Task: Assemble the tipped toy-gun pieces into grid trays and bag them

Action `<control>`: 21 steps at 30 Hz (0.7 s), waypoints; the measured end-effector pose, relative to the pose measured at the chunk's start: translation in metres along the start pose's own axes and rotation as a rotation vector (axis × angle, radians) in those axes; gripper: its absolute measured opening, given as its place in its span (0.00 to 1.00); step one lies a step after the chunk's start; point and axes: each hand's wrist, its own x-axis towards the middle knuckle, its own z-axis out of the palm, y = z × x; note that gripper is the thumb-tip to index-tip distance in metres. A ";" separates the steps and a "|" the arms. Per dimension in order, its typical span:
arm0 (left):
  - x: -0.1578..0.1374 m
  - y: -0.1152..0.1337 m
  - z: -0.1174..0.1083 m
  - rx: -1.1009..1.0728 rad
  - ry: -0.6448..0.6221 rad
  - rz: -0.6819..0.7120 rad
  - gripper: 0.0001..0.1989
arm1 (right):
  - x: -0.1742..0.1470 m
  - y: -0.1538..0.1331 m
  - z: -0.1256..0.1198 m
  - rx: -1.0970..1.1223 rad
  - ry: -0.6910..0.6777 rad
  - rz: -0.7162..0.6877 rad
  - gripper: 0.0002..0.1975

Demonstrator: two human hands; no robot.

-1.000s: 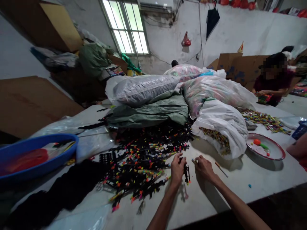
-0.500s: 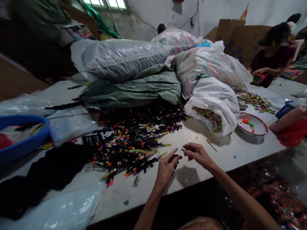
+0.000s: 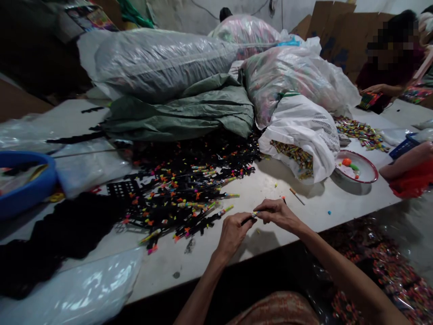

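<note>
My left hand (image 3: 232,234) is closed around a small black toy gun (image 3: 247,220), most of it hidden by the fingers. Between thumb and fingertips, my right hand (image 3: 278,214) pinches a short, brightly patterned tube (image 3: 255,214). Tube and black piece meet end to end, just above the white table (image 3: 216,262). To the left lies a heap of black toy guns (image 3: 189,194) with yellow, orange and pink bits. Behind my right hand, a white sack (image 3: 304,131) lies open with many similar small tubes (image 3: 294,155) at its mouth.
A red-rimmed bowl (image 3: 370,176) and a thin brown stick (image 3: 297,196) are on the right. Large stuffed plastic bags (image 3: 162,58) and a green sack (image 3: 182,113) stand behind the heap. A blue basin (image 3: 30,180) sits left. Another person (image 3: 389,72) works at far right.
My hands have come together, bringing the tube against the black toy gun's end. The left fingers, stretched out before, are now curled. The view has tilted down slightly.
</note>
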 end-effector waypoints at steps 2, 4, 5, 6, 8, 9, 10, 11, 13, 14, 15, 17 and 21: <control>0.001 0.001 0.000 0.019 -0.015 -0.002 0.10 | 0.000 -0.001 -0.002 -0.012 -0.025 0.015 0.14; 0.001 0.002 -0.001 0.025 -0.021 -0.009 0.10 | 0.000 -0.001 -0.003 -0.036 -0.045 0.027 0.13; 0.002 0.002 -0.001 0.029 -0.025 -0.013 0.11 | 0.000 -0.001 -0.003 -0.045 -0.049 0.031 0.13; 0.002 0.002 -0.001 0.026 -0.033 -0.019 0.11 | 0.000 -0.002 -0.002 -0.055 -0.049 0.031 0.12; 0.001 0.002 -0.002 -0.010 -0.075 -0.032 0.12 | -0.001 -0.003 -0.002 -0.091 -0.041 0.012 0.11; 0.001 0.001 -0.003 -0.037 -0.106 -0.036 0.12 | -0.001 -0.004 -0.001 -0.112 -0.034 -0.003 0.11; 0.001 0.001 -0.004 -0.061 -0.139 -0.039 0.12 | -0.002 -0.006 -0.001 -0.133 -0.029 -0.017 0.10; 0.000 0.000 -0.005 -0.078 -0.168 -0.040 0.11 | -0.002 -0.008 -0.001 -0.154 -0.027 -0.032 0.10; 0.001 0.000 -0.006 -0.085 -0.201 -0.049 0.11 | -0.002 -0.012 -0.001 -0.192 -0.034 -0.059 0.10; 0.001 0.001 -0.007 -0.085 -0.209 -0.055 0.11 | -0.002 -0.013 -0.001 -0.213 -0.041 -0.070 0.09; 0.002 0.001 -0.008 -0.090 -0.217 -0.061 0.12 | -0.002 -0.015 -0.002 -0.238 -0.051 -0.080 0.09; 0.003 0.002 -0.009 -0.102 -0.244 -0.068 0.12 | -0.001 -0.016 -0.002 -0.274 -0.074 -0.088 0.08; 0.004 0.001 -0.011 -0.093 -0.300 -0.077 0.11 | -0.001 -0.013 -0.001 -0.267 -0.100 -0.066 0.08</control>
